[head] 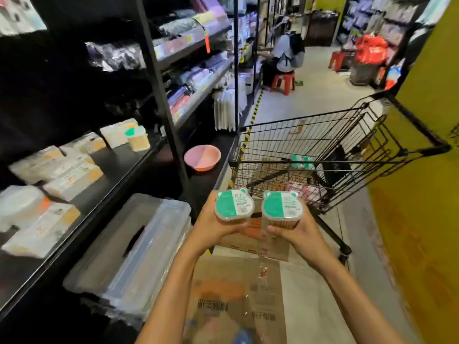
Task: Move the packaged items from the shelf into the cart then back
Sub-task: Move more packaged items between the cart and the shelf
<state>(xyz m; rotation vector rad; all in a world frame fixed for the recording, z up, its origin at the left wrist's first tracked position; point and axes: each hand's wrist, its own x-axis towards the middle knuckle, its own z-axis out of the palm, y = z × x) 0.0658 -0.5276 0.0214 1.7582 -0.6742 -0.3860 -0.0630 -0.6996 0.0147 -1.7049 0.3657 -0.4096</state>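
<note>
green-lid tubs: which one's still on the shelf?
The tub standing at the far end of the shelf, beside flat packs. Two others are in the left hand and right hand; more lie in the cart.

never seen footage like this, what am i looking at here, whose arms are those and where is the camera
There is no machine here, just a person in a shop aisle. The single picture comes from a wide-angle camera worn on that person's head, looking forward and down, so the two arms reaching up from the bottom are their own.

The left hand holds one small clear tub with a green and white lid. The right hand holds a matching second tub. Both are held in the air over cardboard boxes on the floor.

To the left is a dark shelf with pale flat packets and one more green-lidded tub. Ahead on the right stands a wire shopping cart with a few items already inside.
</note>
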